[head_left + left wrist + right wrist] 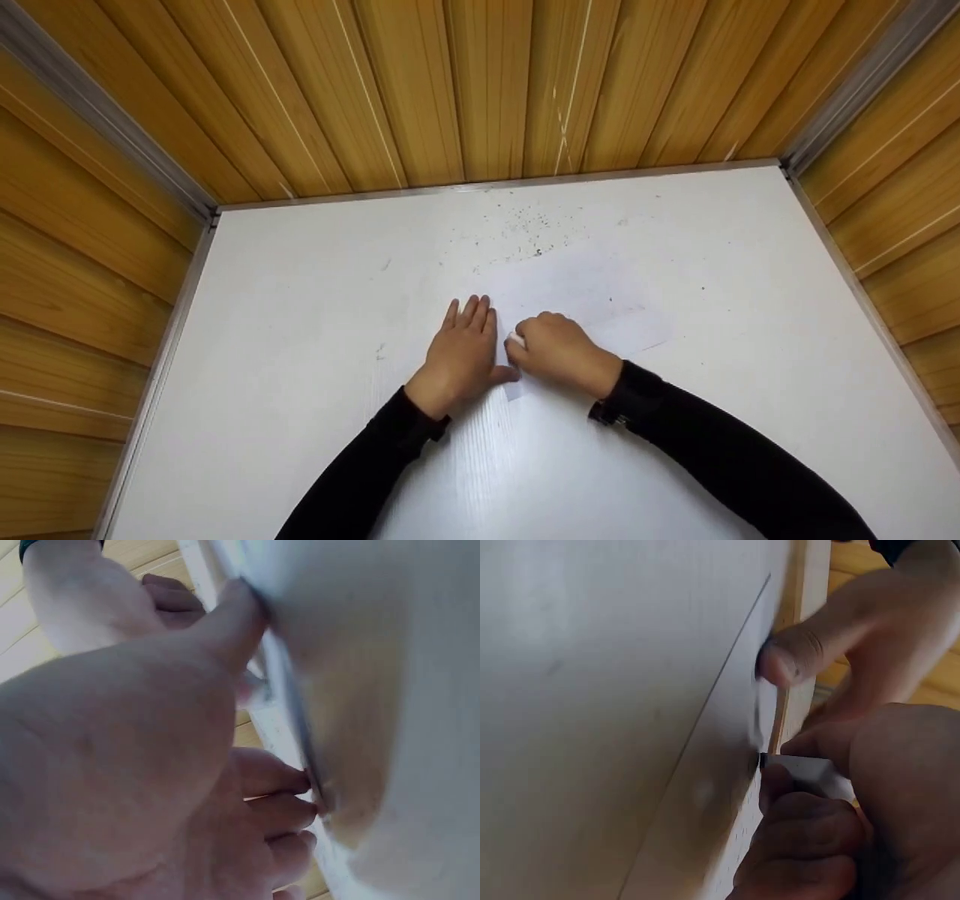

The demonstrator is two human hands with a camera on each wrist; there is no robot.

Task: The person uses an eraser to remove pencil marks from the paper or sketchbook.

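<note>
A sheet of white paper [577,289] lies on the white table, turned at a slant. My left hand [465,349] rests along its left edge with fingers extended, the thumb out to the side and pressing the paper near its lower corner. Just right of that thumb, my right hand [562,349] pinches a small white block that looks like an eraser [810,771]. The block's dark-tipped end meets the paper in the right wrist view. Curled fingers hide most of its body. Faint grey marks show on the sheet.
Dark crumbs [532,221] are scattered on the table [300,337] beyond the paper's far edge. Wood-patterned panels [487,90] wall in the table at the back and both sides, with grey metal trim along the edges.
</note>
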